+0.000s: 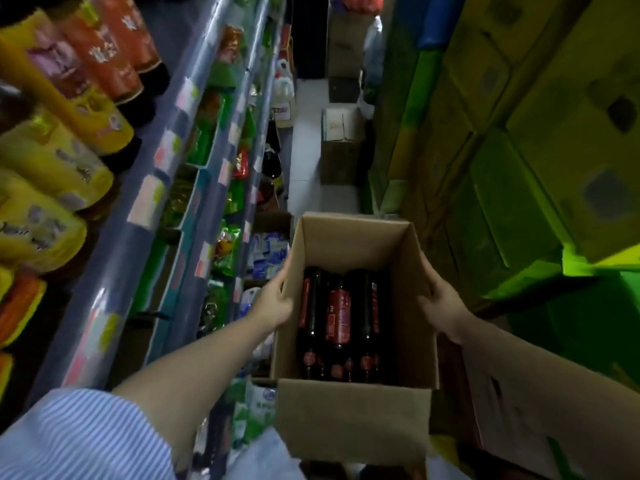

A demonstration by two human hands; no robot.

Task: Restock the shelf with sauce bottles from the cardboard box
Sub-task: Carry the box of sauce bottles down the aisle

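Note:
An open cardboard box point(353, 414) sits low in the middle of the aisle, its flaps raised. Inside lie several dark sauce bottles point(337, 320) with red labels, necks pointing toward me. My left hand point(275, 299) grips the box's left wall, thumb over the rim. My right hand point(440, 299) presses flat on the box's right wall. The shelf point(138, 216) runs along the left, with price tags on its edges and yellow and orange labelled bottles point(52, 161) on the upper level.
Green and red snack packets point(221, 251) fill the lower shelf tiers. Stacked yellow-green cartons point(519, 150) wall the right side. A closed carton point(341, 143) and a large oil jug point(284, 98) stand further down the narrow tiled aisle.

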